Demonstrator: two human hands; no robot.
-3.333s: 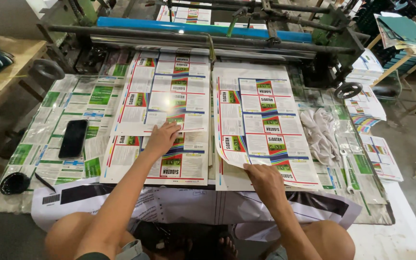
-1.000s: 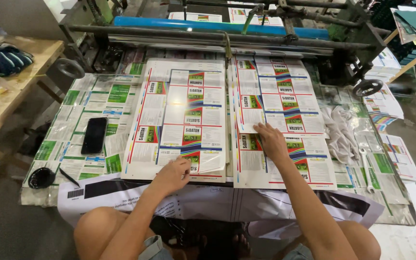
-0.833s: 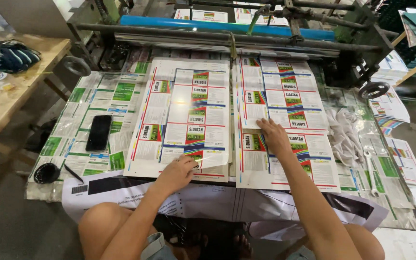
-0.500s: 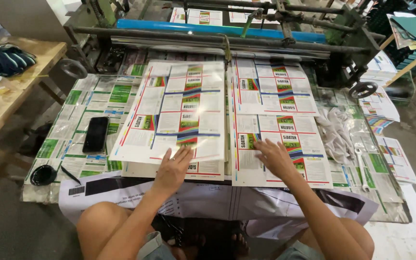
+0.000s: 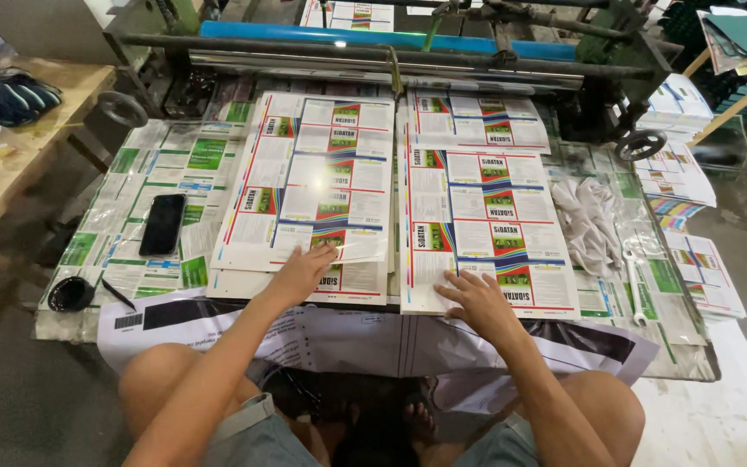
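Observation:
Two stacks of glossy printed label sheets lie side by side on the machine table. My left hand (image 5: pixel 303 270) rests fingers-down on the near edge of the left stack (image 5: pixel 313 190), pressing the top sheet flat. Over on the right stack (image 5: pixel 486 216), my right hand (image 5: pixel 475 297) lies with its fingers spread on the near left corner. Neither hand grips anything. Both forearms reach forward from my bare knees at the bottom of the view.
A black phone (image 5: pixel 163 223) lies on green-printed sheets at the left, and a black round lid (image 5: pixel 70 294) near the table's corner. White crumpled cloth (image 5: pixel 587 220) and a wrench (image 5: pixel 632 285) lie at the right. A blue roller (image 5: pixel 373 39) spans the machine behind. A wooden bench (image 5: pixel 10 147) stands far left.
My right hand has slid from the middle of the right stack down to its near left corner. My left hand has moved slightly up onto the left stack's near edge.

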